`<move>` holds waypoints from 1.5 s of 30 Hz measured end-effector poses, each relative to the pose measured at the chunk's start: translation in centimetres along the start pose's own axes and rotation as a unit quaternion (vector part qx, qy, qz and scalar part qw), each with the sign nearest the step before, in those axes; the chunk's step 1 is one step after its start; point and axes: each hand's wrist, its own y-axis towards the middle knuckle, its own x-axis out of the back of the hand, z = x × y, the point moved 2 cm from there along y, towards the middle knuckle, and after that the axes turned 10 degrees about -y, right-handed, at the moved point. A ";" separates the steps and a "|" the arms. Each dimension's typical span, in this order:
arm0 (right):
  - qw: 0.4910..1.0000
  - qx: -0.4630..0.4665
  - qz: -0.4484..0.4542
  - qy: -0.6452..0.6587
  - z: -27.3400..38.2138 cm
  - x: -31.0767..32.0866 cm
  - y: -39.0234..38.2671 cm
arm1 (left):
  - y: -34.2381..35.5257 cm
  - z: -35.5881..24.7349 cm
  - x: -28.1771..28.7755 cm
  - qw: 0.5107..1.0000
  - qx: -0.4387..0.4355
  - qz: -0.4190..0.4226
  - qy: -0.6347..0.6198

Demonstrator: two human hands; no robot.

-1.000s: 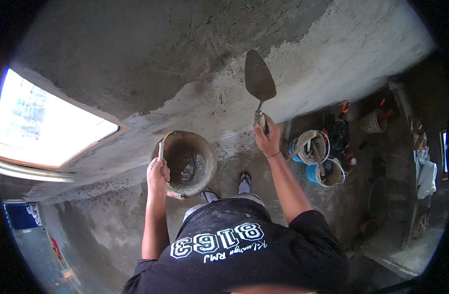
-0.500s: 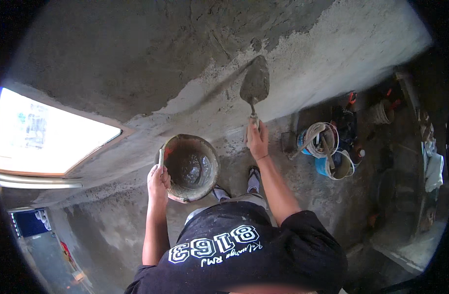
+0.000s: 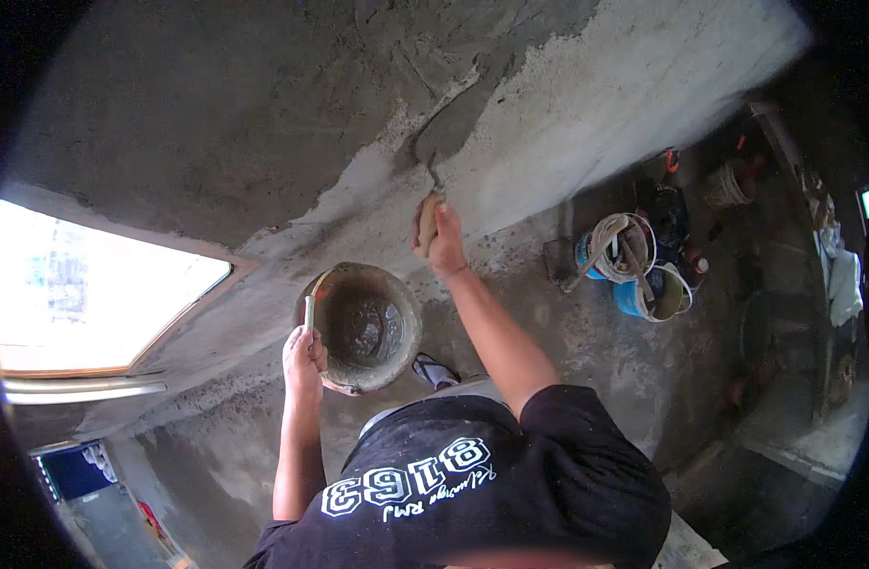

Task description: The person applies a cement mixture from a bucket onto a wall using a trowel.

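Note:
My left hand (image 3: 303, 358) is closed on the pale-gripped handle of a mortar-crusted bucket (image 3: 406, 330), held low with grey wet mix in its bottom. My right hand (image 3: 440, 232) grips a trowel (image 3: 436, 128) by its handle. The grey blade lies against the wall, or very close to it, where dark rough plaster (image 3: 245, 104) meets a paler band (image 3: 586, 114). The blade is hard to tell apart from the plaster.
A bright window (image 3: 93, 294) is at left. Buckets with tools (image 3: 624, 242), a second blue pail (image 3: 669, 299) and dark bags (image 3: 669, 209) stand on the floor at right. My sandalled foot (image 3: 432, 368) is below the bucket. A doorway (image 3: 74, 469) shows at lower left.
My right hand has moved left and up with the trowel, whose blade has shifted from upright to slanted over the plaster's edge. My left hand still holds the bucket, slightly lower in view.

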 end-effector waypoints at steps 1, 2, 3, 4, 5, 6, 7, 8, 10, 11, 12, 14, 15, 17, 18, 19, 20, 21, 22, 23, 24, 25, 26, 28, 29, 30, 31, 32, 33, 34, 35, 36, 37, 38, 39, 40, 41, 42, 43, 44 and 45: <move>0.999 -0.015 0.021 0.020 -1.1 0.0 -0.8 | 0.0 -0.1 0.4 1.000 0.002 0.000 0.000; 0.999 -0.014 0.020 0.020 -1.1 0.0 -2.1 | 0.0 -0.1 0.9 1.000 0.001 0.001 0.001; 0.999 -0.020 0.012 -0.028 -0.8 0.3 -3.6 | 0.0 -0.1 1.4 1.000 0.000 0.001 -0.001; 0.997 -0.026 0.003 -0.077 -0.1 0.3 -4.3 | 0.0 -0.1 1.7 1.000 -0.001 0.001 -0.003; 0.997 -0.023 0.002 -0.079 0.8 -0.2 -4.4 | 0.1 -0.1 1.7 1.000 -0.002 0.005 -0.003; 0.996 -0.006 -0.061 -0.071 1.7 -0.4 -4.4 | 0.2 -0.1 1.7 1.000 0.003 0.007 0.004; 0.990 0.010 -0.124 -0.062 2.9 -0.7 -4.6 | 0.1 0.1 1.7 1.000 0.009 0.008 0.011; 0.990 0.009 -0.125 -0.064 4.0 -1.1 -4.3 | 0.0 0.3 1.7 1.000 0.011 0.008 0.010; 0.993 0.020 -0.116 -0.024 6.4 -1.4 -2.1 | -0.1 0.6 1.7 1.000 0.005 0.011 0.007; 0.993 0.020 -0.118 -0.025 7.0 -1.7 -1.0 | -0.1 0.7 1.7 1.000 0.006 0.012 0.008; 0.996 -0.017 -0.093 0.006 7.3 -2.0 0.0 | -0.3 0.7 1.7 1.000 0.001 0.007 0.021; 0.996 -0.053 -0.069 0.035 6.9 -2.4 0.5 | -0.3 0.9 1.8 0.999 -0.004 0.005 0.033; 0.998 -0.054 -0.024 0.008 5.9 -2.6 0.5 | -0.2 1.1 2.0 1.000 0.002 0.009 0.026; 0.998 -0.056 0.026 -0.017 3.9 -3.9 -0.1 | -0.1 1.3 2.6 1.000 0.004 0.008 0.019; 0.998 -0.066 0.020 -0.001 2.7 -4.5 -1.4 | -0.1 1.5 2.9 1.000 0.000 0.002 0.017; 0.997 -0.077 0.013 0.014 2.0 -4.8 -2.6 | -0.1 1.7 3.2 1.000 -0.001 -0.005 0.014; 0.997 -0.077 0.012 0.014 2.4 -5.2 -3.4 | -0.2 1.7 3.1 1.000 -0.001 -0.004 0.014; 0.999 -0.053 -0.013 -0.005 3.0 -5.3 -4.1 | -0.4 1.6 2.9 1.000 0.000 -0.015 0.013; 0.999 -0.027 -0.038 -0.023 3.9 -5.4 -4.4 | -0.5 1.5 2.8 1.000 0.000 -0.025 0.012; 0.999 -0.027 -0.039 -0.022 4.6 -5.3 -4.0 | -0.4 1.5 2.8 1.000 -0.001 -0.025 0.013; 0.999 0.011 -0.028 -0.045 5.5 -5.1 -3.0 | -0.1 1.6 2.9 1.000 -0.010 -0.015 0.014; 0.996 0.049 -0.019 -0.068 6.5 -4.8 -2.1 | -0.1 1.6 2.9 1.000 -0.018 -0.003 0.014; 0.996 0.049 -0.021 -0.069 7.2 -4.6 -1.1 | -0.1 1.6 2.7 1.000 -0.016 -0.001 0.015; 0.995 -0.004 -0.081 -0.064 8.1 -4.1 0.4 | -0.2 1.5 2.4 1.000 0.007 -0.007 0.008; 0.994 -0.003 -0.082 -0.065 8.0 -3.8 0.3 | -0.2 1.5 2.4 1.000 0.008 -0.005 0.008; 0.991 -0.013 -0.109 -0.073 7.5 -3.2 0.0 | -0.2 1.5 2.6 1.000 0.008 -0.007 0.008; 0.988 -0.022 -0.133 -0.080 6.9 -2.7 0.0 | 0.0 1.5 2.6 1.000 0.006 -0.009 0.006; 0.988 -0.021 -0.132 -0.081 5.9 -2.0 -0.5 | 0.0 1.6 2.6 1.000 0.005 -0.009 0.005; 0.986 -0.051 -0.140 -0.070 4.8 -1.3 -1.2 | 0.0 1.6 2.6 1.000 -0.001 -0.006 -0.004; 0.984 -0.081 -0.148 -0.060 4.0 -0.9 -1.9 | 0.0 1.6 2.7 1.000 -0.008 -0.004 -0.013; 0.984 -0.079 -0.147 -0.060 4.2 -1.0 -2.8 | 0.0 1.5 2.7 1.000 -0.009 -0.003 -0.015; 0.975 -0.112 -0.183 -0.055 4.4 -1.0 -3.8 | 0.0 1.4 2.6 1.000 0.000 -0.003 -0.016; 0.964 -0.145 -0.219 -0.050 4.8 -0.9 -4.3 | 0.0 1.3 2.5 1.000 0.009 -0.003 -0.017; 0.964 -0.143 -0.218 -0.050 5.3 -0.9 -4.0 | 0.2 1.2 2.4 1.000 0.007 -0.002 -0.018; 0.972 -0.118 -0.203 -0.032 5.9 -0.9 -3.2 | 0.5 1.1 2.3 1.000 0.007 -0.002 -0.018; 0.977 -0.093 -0.192 -0.015 6.7 -0.7 -2.8 | 0.4 1.2 2.2 1.000 0.011 -0.001 -0.016; 0.977 -0.094 -0.193 -0.015 7.3 -1.0 -2.1 | 0.4 1.3 2.4 1.000 0.012 -0.001 -0.016; 0.986 -0.061 -0.155 0.001 8.0 -1.5 -1.0 | 0.5 1.5 2.7 1.000 0.010 0.003 -0.014; 0.993 -0.025 -0.118 0.018 8.4 -1.9 -0.1 | 0.7 1.5 2.6 1.000 0.008 0.008 -0.012; 0.992 -0.024 -0.119 0.018 8.1 -2.1 0.5 | 0.6 1.4 2.5 1.000 0.008 0.010 -0.011; 0.995 -0.042 -0.086 0.032 7.6 -2.5 1.0 | 0.5 1.4 2.4 1.000 0.007 0.000 -0.006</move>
